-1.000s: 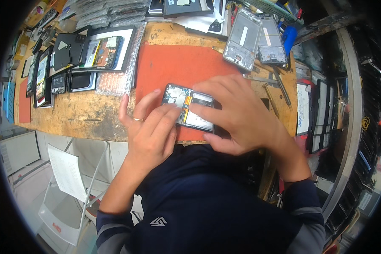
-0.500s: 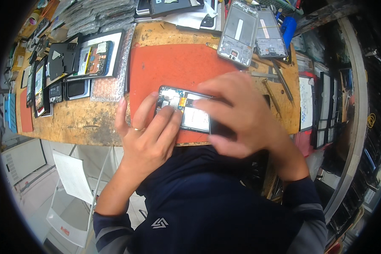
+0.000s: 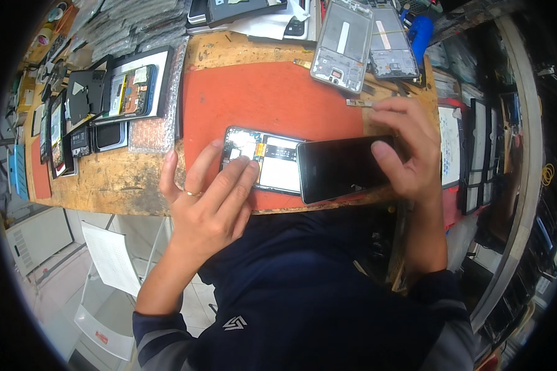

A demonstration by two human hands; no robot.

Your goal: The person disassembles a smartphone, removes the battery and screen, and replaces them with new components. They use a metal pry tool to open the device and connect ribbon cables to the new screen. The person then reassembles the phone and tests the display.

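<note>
An opened phone [image 3: 281, 176] lies on an orange-red mat, its white battery and an orange flex connector exposed. My left hand [image 3: 210, 204] rests over its left end, two fingertips touching the inside beside the connector; the other fingers are spread. A dark phone screen [image 3: 340, 170] lies tilted against the opened phone's right end, overlapping it. Over the screen's right end is my right hand [image 3: 411, 148], fingers apart, thumb above the dark glass. Its index fingertip is beside a small flat metal strip [image 3: 358, 102]; contact between them is unclear.
Two grey phone frames [image 3: 342, 46] lie at the back right near a blue-handled tool [image 3: 421, 38]. Opened phones and parts [image 3: 133, 89] crowd the left beside bubble wrap [image 3: 151, 133]. Stacked plastic sleeves [image 3: 130, 25] lie behind. A white chair [image 3: 111, 256] stands below left.
My right hand has moved right and away from the opened phone's connector, uncovering the dark screen. My left fingers stay on the phone. The whole view has shifted slightly.
</note>
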